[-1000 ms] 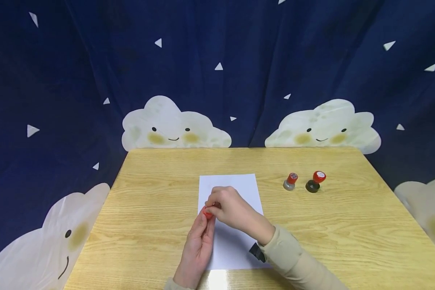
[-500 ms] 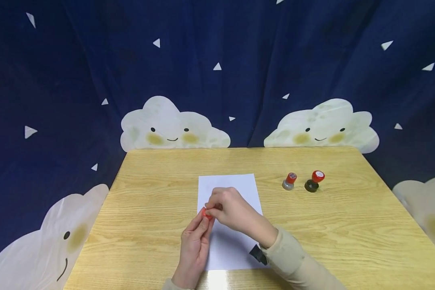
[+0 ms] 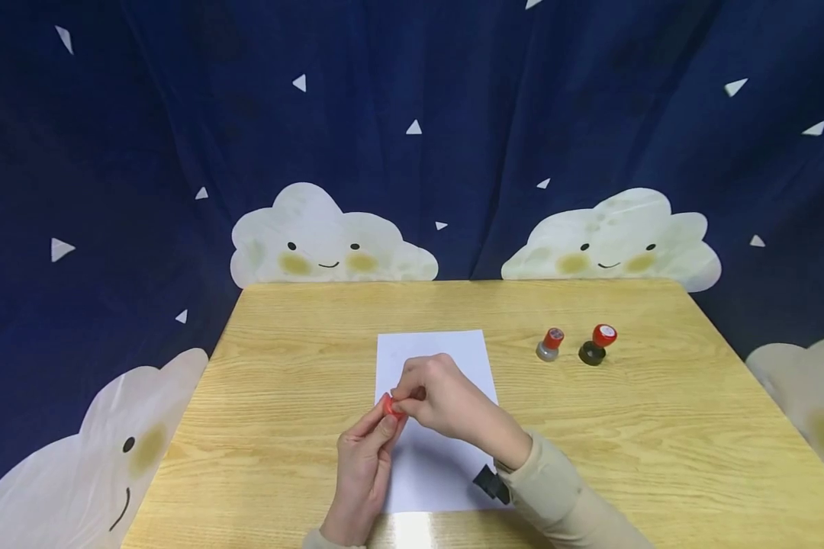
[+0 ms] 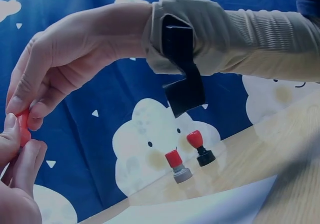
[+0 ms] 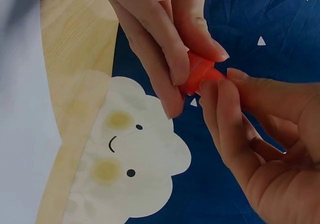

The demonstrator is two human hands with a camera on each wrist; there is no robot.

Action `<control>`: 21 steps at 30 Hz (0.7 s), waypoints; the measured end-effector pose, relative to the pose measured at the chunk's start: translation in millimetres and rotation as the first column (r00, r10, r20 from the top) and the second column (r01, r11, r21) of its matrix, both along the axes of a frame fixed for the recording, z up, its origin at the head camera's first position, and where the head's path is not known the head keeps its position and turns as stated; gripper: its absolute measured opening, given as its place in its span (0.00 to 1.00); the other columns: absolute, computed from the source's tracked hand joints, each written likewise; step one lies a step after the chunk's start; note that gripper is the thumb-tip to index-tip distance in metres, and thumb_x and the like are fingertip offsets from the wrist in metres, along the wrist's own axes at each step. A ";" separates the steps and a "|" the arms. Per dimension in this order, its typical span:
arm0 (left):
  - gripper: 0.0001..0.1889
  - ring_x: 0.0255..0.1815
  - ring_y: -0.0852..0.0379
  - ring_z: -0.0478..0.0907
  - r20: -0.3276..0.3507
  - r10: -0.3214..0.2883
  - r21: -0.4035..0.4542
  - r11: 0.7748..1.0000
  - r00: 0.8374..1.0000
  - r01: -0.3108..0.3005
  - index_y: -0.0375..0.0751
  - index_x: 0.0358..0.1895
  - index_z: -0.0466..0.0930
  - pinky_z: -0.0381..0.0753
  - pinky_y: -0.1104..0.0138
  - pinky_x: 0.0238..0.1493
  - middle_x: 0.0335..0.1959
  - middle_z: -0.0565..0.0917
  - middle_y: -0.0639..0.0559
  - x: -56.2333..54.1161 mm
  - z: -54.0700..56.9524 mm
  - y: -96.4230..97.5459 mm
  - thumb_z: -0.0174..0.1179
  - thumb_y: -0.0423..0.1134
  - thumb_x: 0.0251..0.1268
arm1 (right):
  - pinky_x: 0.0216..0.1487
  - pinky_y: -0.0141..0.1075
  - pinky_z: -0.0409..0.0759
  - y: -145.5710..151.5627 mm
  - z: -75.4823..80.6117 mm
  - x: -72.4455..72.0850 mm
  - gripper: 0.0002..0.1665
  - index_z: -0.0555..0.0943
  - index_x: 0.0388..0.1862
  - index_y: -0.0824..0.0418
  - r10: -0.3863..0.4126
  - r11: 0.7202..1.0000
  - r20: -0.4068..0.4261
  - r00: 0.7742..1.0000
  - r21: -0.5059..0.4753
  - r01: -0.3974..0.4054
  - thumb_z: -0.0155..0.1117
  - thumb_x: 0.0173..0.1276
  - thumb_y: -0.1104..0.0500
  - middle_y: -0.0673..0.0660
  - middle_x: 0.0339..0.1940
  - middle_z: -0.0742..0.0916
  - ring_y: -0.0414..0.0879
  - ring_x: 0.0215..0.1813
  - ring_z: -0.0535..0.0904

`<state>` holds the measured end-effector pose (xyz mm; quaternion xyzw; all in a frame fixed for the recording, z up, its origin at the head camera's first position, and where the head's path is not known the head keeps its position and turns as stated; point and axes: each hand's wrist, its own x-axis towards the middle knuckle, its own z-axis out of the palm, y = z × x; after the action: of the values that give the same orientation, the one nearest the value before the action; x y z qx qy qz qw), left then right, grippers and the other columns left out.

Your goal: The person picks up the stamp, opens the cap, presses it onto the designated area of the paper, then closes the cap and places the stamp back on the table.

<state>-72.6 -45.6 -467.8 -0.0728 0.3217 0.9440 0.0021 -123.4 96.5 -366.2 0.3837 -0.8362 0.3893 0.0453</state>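
Hands [image 3: 446, 400] pinch red piece [image 5: 196, 75] (white paper [image 3: 446, 473] on table [image 3: 295, 366]).

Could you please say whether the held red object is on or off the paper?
Off: the left hand and right hand pinch the red object clear of the paper in both wrist views.

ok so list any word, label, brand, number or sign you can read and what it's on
No text can be read.
Grey-based stamp: mark on top, too small to read.
Black-based stamp: mark on top, too small to read.
Red piece: no readable marking in view.
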 end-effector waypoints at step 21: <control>0.17 0.52 0.49 0.83 0.072 0.028 -0.072 0.997 0.997 -0.023 0.19 0.56 0.73 0.78 0.61 0.60 0.52 0.83 0.33 -1.7 6.7 3.8 0.55 0.16 0.64 | 0.24 0.23 0.77 2.6 -10.9 -0.4 0.08 0.89 0.23 0.60 -0.031 0.998 0.024 0.999 -0.045 0.032 0.77 0.52 0.72 0.46 0.22 0.83 0.31 0.25 0.75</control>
<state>-74.3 -41.7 -461.0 -0.1114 0.3539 0.9286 -0.0009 -123.9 99.1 -377.1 0.3649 -0.8336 0.4116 0.0505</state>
